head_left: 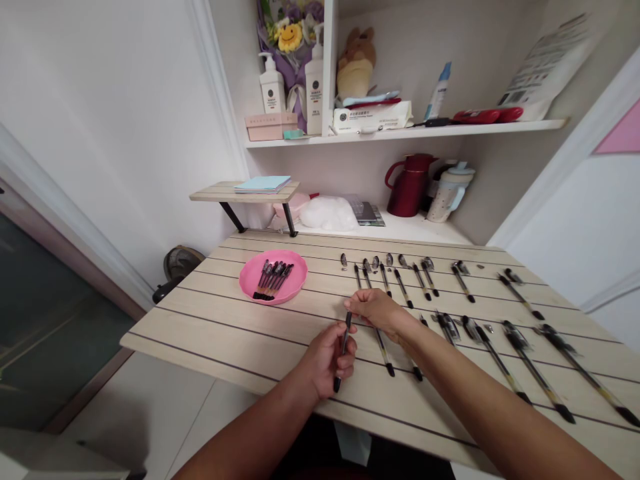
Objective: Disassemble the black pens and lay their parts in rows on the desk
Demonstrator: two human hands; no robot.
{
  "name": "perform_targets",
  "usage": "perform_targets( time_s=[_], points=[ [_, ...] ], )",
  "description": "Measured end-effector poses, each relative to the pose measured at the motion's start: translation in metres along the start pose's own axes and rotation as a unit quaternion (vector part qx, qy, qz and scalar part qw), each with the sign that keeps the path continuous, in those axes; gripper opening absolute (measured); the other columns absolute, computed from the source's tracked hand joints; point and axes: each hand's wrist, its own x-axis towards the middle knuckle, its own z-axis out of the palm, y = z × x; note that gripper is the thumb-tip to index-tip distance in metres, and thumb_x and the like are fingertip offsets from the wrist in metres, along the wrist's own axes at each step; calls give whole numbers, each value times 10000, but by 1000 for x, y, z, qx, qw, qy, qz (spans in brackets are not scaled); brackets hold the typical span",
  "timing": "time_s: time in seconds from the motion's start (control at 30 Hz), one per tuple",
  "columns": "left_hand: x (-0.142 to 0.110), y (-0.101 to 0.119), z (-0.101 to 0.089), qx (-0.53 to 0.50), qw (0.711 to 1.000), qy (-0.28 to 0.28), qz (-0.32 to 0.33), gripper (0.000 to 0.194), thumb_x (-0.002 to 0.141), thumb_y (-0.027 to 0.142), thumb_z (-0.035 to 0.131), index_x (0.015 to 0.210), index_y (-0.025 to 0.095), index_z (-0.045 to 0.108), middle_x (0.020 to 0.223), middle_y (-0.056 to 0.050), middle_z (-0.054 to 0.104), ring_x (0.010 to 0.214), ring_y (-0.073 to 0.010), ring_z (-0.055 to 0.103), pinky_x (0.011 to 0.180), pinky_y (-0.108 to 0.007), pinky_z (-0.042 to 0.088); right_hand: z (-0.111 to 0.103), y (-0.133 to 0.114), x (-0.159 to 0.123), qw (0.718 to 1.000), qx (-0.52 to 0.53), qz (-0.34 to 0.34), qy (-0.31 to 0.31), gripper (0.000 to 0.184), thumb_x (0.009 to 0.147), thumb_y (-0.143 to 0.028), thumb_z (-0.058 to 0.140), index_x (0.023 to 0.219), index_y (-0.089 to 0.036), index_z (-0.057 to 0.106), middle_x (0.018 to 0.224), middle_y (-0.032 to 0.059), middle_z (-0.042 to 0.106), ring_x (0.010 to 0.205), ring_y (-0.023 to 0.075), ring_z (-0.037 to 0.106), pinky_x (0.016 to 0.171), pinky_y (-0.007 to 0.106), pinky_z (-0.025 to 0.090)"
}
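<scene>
A slim pen (344, 341) with black ends and a clear middle stands upright, slightly tilted, in my left hand (325, 360), whose fingers wrap round it. My right hand (380, 312) pinches at the pen's top end; whatever small part lies between its fingertips is hidden. Beneath and beside my right hand, disassembled pen parts (384, 350) rest on the wooden table (225, 333). To the left, a pink tray (245, 287) holds several black pens (273, 279) lying side by side.
Two rows of pen parts (537, 373) with black caps (463, 268) and small tips spread across the right side. A small raised shelf (215, 193) with blue paper (263, 183) stands at the back left. Behind the table are a red jug (410, 187) and a tumbler (447, 193).
</scene>
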Motion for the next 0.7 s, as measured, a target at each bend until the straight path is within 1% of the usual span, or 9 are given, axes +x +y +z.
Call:
perform_targets(
  time_s=[0.13, 0.23, 0.3, 0.37, 0.43, 0.47, 0.53, 0.6, 0.7],
  points=[
    [1, 1, 0, -7, 1000, -1, -12, 161, 743, 313, 510, 819, 172, 518, 553, 49, 494, 310, -9, 263, 312, -143, 131, 1, -1, 0, 999, 30, -10, -5, 235, 588, -351, 636, 568, -156, 505, 453, -49, 477, 377, 40, 317, 382, 197, 222],
    [1, 1, -1, -15, 1000, -9, -20, 161, 736, 311, 519, 810, 168, 516, 548, 50, 493, 309, -7, 259, 311, -140, 121, 0, -3, 1, 999, 36, -14, -18, 212, 611, -336, 621, 604, -142, 535, 495, -34, 508, 380, 34, 327, 378, 190, 228],
    [2, 1, -2, -22, 999, -12, -22, 162, 738, 313, 517, 807, 166, 514, 543, 51, 490, 308, -7, 259, 311, -140, 116, -1, -3, 1, 999, 39, -5, -37, 214, 642, -346, 604, 645, -140, 545, 542, -24, 535, 379, 28, 339, 369, 183, 221],
    [2, 1, -3, -26, 999, -10, -19, 164, 742, 316, 514, 807, 166, 511, 541, 51, 489, 308, -8, 262, 310, -140, 116, -3, -3, 1, 998, 36, 16, -45, 254, 672, -398, 581, 676, -149, 534, 577, -18, 554, 373, 26, 351, 356, 178, 200],
    [2, 0, -2, -23, 1000, -8, -14, 168, 744, 321, 515, 813, 168, 509, 546, 51, 492, 309, -9, 266, 310, -140, 123, -4, -1, 0, 998, 22, 36, -42, 293, 671, -440, 582, 651, -159, 502, 544, -27, 544, 359, 28, 348, 346, 175, 181],
    [2, 0, -2, -20, 1000, -7, -11, 169, 744, 322, 517, 816, 170, 509, 549, 51, 493, 309, -9, 268, 311, -140, 126, -4, -1, 0, 998, 15, 39, -42, 300, 657, -433, 602, 622, -160, 484, 506, -37, 525, 354, 27, 338, 345, 173, 179],
    [1, 0, -1, -15, 1000, -6, -9, 170, 744, 323, 521, 825, 174, 508, 552, 53, 493, 310, -8, 270, 311, -138, 131, -5, 0, -1, 998, 15, 36, -48, 284, 626, -374, 645, 579, -158, 468, 437, -57, 477, 350, 24, 317, 349, 168, 187],
    [1, 1, -1, -15, 1000, -6, -13, 169, 746, 322, 519, 831, 176, 507, 554, 54, 492, 310, -7, 270, 311, -137, 129, -5, 0, -1, 997, 33, 34, -55, 239, 618, -316, 654, 576, -150, 488, 402, -70, 442, 353, 24, 307, 351, 163, 191],
    [2, 2, -3, -28, 999, -12, -27, 160, 750, 316, 510, 825, 174, 503, 546, 56, 482, 309, -7, 267, 308, -135, 118, -5, -1, -1, 996, 62, 40, -59, 169, 640, -271, 627, 611, -138, 528, 403, -68, 438, 362, 27, 324, 353, 157, 195]
  ],
)
